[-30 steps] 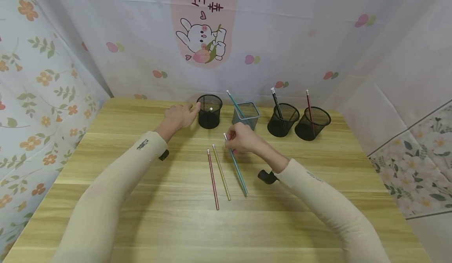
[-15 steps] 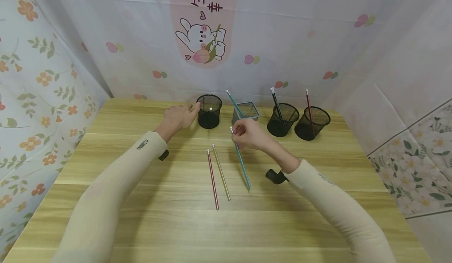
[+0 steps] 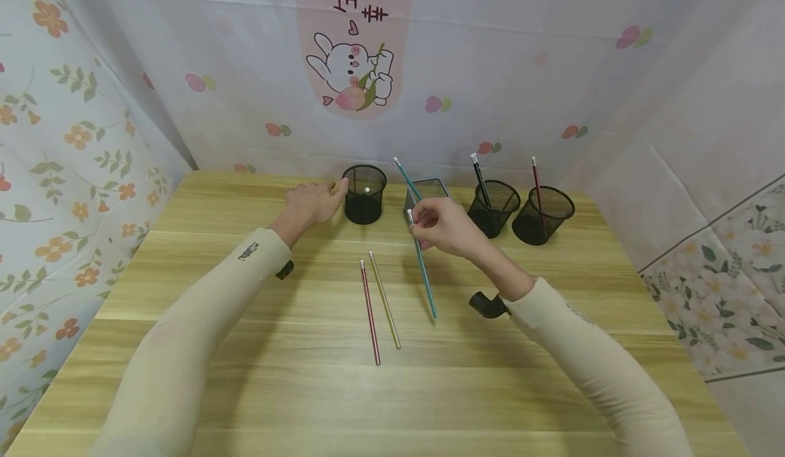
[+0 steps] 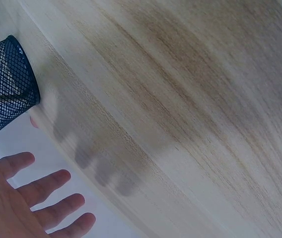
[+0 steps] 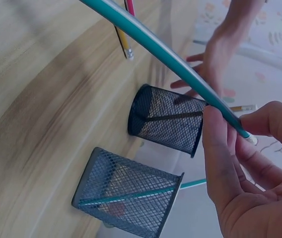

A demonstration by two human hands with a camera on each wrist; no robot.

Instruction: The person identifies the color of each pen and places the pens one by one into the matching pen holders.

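Note:
My right hand (image 3: 444,227) pinches a teal pencil (image 3: 426,280) just below its white eraser, between thumb and fingertips. The pencil slants, eraser end up, and its lower end seems off the table. Behind that hand stands a grey square mesh pen holder (image 3: 434,188) with another teal pencil (image 3: 407,179) leaning in it. My left hand (image 3: 311,203), fingers spread and straight (image 4: 51,186), is beside a round black mesh pen holder (image 3: 363,208); whether the thumb touches it I cannot tell. A single pencil (image 5: 243,108) stands inside that holder.
A red pencil (image 3: 371,314) and a yellow pencil (image 3: 385,300) lie side by side on the wooden table (image 3: 294,375). Farther right are two round black holders, one with black pencils (image 3: 482,178), the other with a dark red pencil (image 3: 537,184). A printed curtain (image 3: 490,48) hangs behind.
My right hand has lifted the teal pencil and carried it back and to the right, towards the square holder. The left hand has kept its place.

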